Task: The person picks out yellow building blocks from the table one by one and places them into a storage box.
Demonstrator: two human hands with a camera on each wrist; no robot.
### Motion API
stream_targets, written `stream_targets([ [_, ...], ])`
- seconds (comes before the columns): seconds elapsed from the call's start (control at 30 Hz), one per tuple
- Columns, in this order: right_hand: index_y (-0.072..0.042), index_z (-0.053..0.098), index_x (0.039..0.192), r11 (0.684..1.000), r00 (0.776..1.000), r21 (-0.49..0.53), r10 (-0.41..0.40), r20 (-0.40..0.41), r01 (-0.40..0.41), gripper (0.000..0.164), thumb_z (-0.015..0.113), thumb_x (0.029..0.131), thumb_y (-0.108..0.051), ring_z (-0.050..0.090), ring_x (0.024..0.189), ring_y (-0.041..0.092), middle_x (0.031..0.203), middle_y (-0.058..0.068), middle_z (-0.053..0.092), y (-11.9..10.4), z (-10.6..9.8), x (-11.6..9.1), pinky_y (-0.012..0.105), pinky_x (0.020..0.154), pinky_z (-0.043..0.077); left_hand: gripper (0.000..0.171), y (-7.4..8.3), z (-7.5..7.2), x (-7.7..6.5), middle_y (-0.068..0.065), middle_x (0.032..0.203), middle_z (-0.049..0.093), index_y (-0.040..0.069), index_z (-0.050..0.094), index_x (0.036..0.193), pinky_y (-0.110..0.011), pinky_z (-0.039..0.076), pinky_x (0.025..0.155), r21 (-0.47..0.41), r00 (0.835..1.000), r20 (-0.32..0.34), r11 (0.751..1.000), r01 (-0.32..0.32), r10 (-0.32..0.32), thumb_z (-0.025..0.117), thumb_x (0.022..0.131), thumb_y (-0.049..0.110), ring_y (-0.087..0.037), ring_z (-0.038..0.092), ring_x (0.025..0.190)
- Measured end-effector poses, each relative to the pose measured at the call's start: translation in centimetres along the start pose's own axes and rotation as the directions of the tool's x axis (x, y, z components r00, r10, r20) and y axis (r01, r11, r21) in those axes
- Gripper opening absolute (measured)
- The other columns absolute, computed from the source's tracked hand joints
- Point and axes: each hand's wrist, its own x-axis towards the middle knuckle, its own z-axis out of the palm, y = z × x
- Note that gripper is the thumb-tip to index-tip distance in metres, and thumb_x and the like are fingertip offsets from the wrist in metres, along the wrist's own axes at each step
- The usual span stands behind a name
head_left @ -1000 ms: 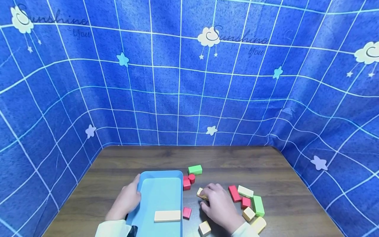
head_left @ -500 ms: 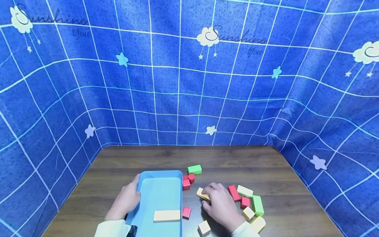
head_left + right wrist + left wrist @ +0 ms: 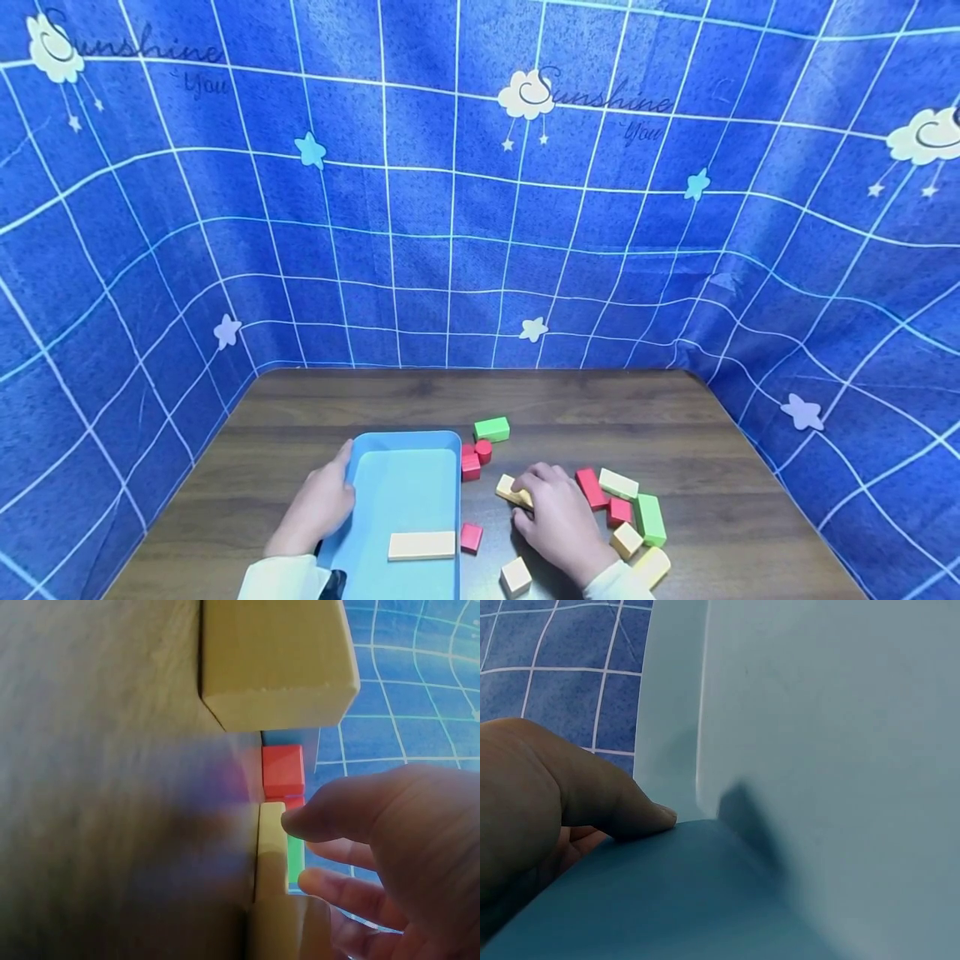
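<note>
In the head view my left hand [image 3: 318, 504] grips the left wall of a blue tray [image 3: 360, 483]. The left wrist view shows the thumb [image 3: 630, 806] pressed on the tray's edge. A flat cream block [image 3: 422, 546] lies inside the tray. My right hand [image 3: 558, 517] is low over the table, its bent fingers over a tan wooden block [image 3: 508, 489] and covering part of it. In the right wrist view the right thumb [image 3: 337, 806] is spread from the other fingers, close to that tan block [image 3: 271, 847]; contact is hard to tell.
By the tray's right wall are a green block [image 3: 492, 430], a red cylinder [image 3: 483, 451], and red blocks [image 3: 470, 468], [image 3: 471, 537]. A tan cube [image 3: 515, 577] lies nearer. Right of my hand are several red, cream, green and yellow blocks [image 3: 648, 521]. A blue patterned curtain [image 3: 480, 208] surrounds the table.
A little more of the tan block shows beyond my right fingers than one second ago. My left hand and the tray stay in place, and the view has shifted slightly.
</note>
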Motion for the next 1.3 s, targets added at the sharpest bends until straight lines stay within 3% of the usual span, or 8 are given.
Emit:
stream_targets([
  [0.27, -0.021, 0.068, 0.090, 1.000, 1.000, 0.023, 0.021, 0.019, -0.021, 0.026, 0.078, 0.066, -0.027, 0.053, 0.089, 0.016, 0.098, -0.006, 0.059, 0.16, -0.02, -0.17, 0.040, 0.078, 0.049, 0.066, 0.08, -0.06, -0.38, -0.027, 0.145, 0.031, 0.000, 0.013, 0.149, -0.045, 0.044, 0.079, -0.003, 1.000, -0.006, 1.000, -0.002, 0.002, 0.042, 0.090, 0.001, -0.029, 0.050, 0.102],
  [0.43, -0.022, 0.068, 0.088, 0.999, 0.999, 0.022, 0.026, 0.021, -0.027, 0.025, 0.077, 0.065, -0.027, 0.053, 0.089, 0.015, 0.097, -0.007, 0.059, 0.27, 0.07, -0.21, 0.040, 0.077, 0.049, 0.066, 0.15, -0.14, -0.50, -0.027, 0.145, 0.030, 0.000, 0.011, 0.149, -0.055, 0.044, 0.089, -0.011, 1.000, -0.005, 1.000, -0.004, 0.004, 0.042, 0.090, 0.001, -0.031, 0.048, 0.108],
  [0.67, -0.023, 0.068, 0.091, 0.999, 0.998, 0.016, 0.045, 0.039, -0.045, 0.028, 0.078, 0.065, -0.028, 0.054, 0.089, 0.016, 0.097, -0.006, 0.061, 0.48, 0.30, -0.29, 0.042, 0.077, 0.048, 0.066, 0.15, -0.16, -0.42, -0.027, 0.146, 0.029, 0.000, 0.011, 0.149, -0.058, 0.042, 0.092, -0.010, 1.000, -0.009, 1.000, -0.012, 0.012, 0.042, 0.091, 0.001, -0.032, 0.047, 0.112],
  [0.9, -0.023, 0.067, 0.092, 0.998, 0.997, -0.024, 0.053, 0.056, -0.052, 0.028, 0.077, 0.065, -0.028, 0.056, 0.088, 0.018, 0.095, -0.005, 0.062, 0.61, 0.44, -0.24, 0.043, 0.074, 0.048, 0.065, 0.09, -0.09, -0.33, -0.026, 0.147, 0.027, 0.000, 0.010, 0.149, -0.064, 0.032, 0.098, -0.014, 1.000, -0.012, 1.000, -0.020, 0.020, 0.040, 0.091, 0.001, -0.037, 0.039, 0.122],
  [1.3, -0.023, 0.069, 0.087, 0.998, 0.997, -0.043, 0.053, 0.059, -0.050, 0.025, 0.078, 0.064, -0.021, 0.057, 0.083, 0.016, 0.090, -0.007, 0.064, 0.41, 0.13, -0.06, 0.042, 0.070, 0.049, 0.066, 0.04, -0.05, -0.06, -0.025, 0.146, 0.031, 0.001, 0.012, 0.149, -0.050, 0.045, 0.084, 0.012, 1.000, -0.013, 1.000, -0.010, 0.010, 0.042, 0.090, 0.002, -0.029, 0.050, 0.102],
])
